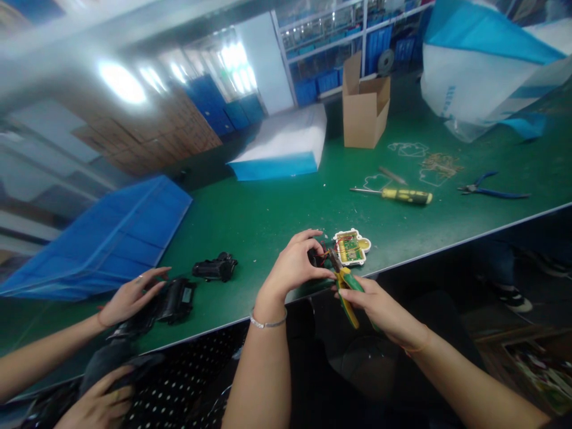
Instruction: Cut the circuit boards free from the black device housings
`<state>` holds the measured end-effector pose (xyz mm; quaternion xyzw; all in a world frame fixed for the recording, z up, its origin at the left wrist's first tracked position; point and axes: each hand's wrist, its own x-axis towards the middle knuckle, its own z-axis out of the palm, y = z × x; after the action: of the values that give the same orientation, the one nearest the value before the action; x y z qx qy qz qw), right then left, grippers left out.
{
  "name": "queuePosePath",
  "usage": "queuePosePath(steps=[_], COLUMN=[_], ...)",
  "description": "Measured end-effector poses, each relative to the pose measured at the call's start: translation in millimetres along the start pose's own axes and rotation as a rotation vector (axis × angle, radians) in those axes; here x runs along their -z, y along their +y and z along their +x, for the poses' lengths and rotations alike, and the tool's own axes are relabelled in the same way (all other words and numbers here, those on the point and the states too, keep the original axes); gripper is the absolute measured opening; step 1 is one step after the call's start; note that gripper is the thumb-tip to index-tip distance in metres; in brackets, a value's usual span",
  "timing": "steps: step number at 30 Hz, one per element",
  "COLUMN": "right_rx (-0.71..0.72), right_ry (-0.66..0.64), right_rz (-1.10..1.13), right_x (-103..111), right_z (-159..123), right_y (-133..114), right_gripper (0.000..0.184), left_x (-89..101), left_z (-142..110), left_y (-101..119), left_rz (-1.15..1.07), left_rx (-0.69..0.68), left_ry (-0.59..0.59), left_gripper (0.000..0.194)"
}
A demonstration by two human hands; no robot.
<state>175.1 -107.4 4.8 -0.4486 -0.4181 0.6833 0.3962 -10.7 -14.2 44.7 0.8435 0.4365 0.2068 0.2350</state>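
My left hand [295, 265] is curled round a small black part [315, 257], mostly hidden by my fingers, at the front edge of the bench. Thin red and dark wires run from there to a green circuit board [351, 248] inside an open white housing [363, 257]. In my right hand [379, 301] are pliers [347, 286] with green and yellow handles. Their jaws point up and left, close to the wires beside the black part. Whether the jaws grip a wire is too small to tell.
At left, a co-worker's hands [129, 298] are by black devices [176, 300], near a blue bin [107, 238]. Another black device [215, 267] lies on the green bench [277, 208]. Behind are a screwdriver [404, 195], blue cutters [491, 190], a cardboard box [364, 113] and a white-blue bag [478, 77].
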Motion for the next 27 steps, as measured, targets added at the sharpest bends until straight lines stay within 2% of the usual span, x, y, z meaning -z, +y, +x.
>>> queuePosePath(steps=[13, 22, 27], right_rx=[0.058, 0.096, 0.104], right_ry=[-0.011, 0.017, 0.019], right_rz=[-0.105, -0.18, -0.206], right_x=[2.9, 5.7, 6.6], right_z=[2.8, 3.5, 4.1], right_y=[5.9, 6.7, 6.0], right_gripper=[0.035, 0.022, 0.022], left_x=[0.8, 0.9, 1.2], left_z=[-1.0, -1.4, -0.7], left_y=[1.6, 2.2, 2.2], left_rz=[-0.009, -0.05, -0.054], left_rx=[-0.006, -0.015, -0.009], left_ry=[-0.005, -0.011, -0.016], left_gripper=[0.045, 0.045, 0.044])
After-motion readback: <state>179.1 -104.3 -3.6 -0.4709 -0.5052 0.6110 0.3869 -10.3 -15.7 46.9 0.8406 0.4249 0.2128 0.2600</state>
